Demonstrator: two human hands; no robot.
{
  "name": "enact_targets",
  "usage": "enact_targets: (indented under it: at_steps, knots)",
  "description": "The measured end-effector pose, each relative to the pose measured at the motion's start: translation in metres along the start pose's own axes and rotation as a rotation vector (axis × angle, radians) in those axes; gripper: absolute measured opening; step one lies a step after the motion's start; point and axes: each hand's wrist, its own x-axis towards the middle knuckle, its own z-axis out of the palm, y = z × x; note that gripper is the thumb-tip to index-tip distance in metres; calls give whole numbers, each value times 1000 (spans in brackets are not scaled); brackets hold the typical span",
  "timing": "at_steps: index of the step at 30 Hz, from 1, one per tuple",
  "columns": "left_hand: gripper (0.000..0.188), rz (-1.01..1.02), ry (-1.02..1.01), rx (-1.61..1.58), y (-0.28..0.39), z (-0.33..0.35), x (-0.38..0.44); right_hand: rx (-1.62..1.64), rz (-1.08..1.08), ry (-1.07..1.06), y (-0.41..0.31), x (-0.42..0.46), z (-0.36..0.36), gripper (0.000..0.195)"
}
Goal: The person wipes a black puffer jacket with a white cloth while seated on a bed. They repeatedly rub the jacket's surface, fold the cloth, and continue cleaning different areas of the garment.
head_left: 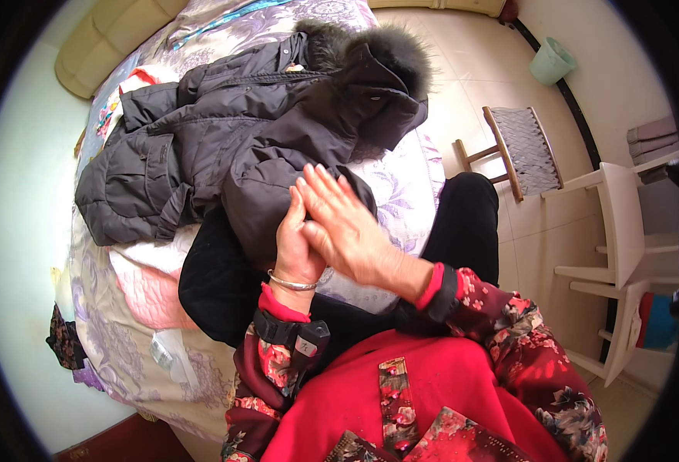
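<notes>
In front of my lap, my left hand [295, 245] and my right hand [345, 231] are pressed palm to palm, fingers pointing away from me. The right one lies across the left and is slightly blurred. Whatever is between the palms, if anything, is hidden. A silver bangle [293, 284] circles the left wrist, and black straps sit on both forearms. Just beyond the hands, a dark padded coat [258, 138] with a fur-trimmed hood [397, 52] is spread over the bed, its lower part reaching my left leg.
A patterned bedcover [125, 358] carries a pink quilted cloth [148, 289] and a clear plastic packet [172, 352]. On the tiled floor to the right stand a woven-seat stool [521, 150], a pale green bin [552, 62] and a white rack [622, 225] holding folded cloth [654, 141].
</notes>
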Motion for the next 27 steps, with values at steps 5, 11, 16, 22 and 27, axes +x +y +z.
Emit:
enact_targets:
  at_steps: [5, 11, 16, 22, 27]
  knots:
    - [55, 1, -39, -13, -10, 10, 0, -339, -128, 157, 52, 17, 2, 49]
    - [51, 41, 0, 73, -2, 2, 2, 17, -26, 57, 15, 10, -4, 50]
    - [52, -22, 78, 12, -1, 3, 1, 341, 73, 274, 24, 17, -19, 49]
    - [53, -39, 16, -22, 3, -7, 4, 280, 97, 178, 20, 3, -38, 42]
    - [41, 42, 2, 8, -5, -12, 3, 454, 237, 170, 17, 4, -38, 18]
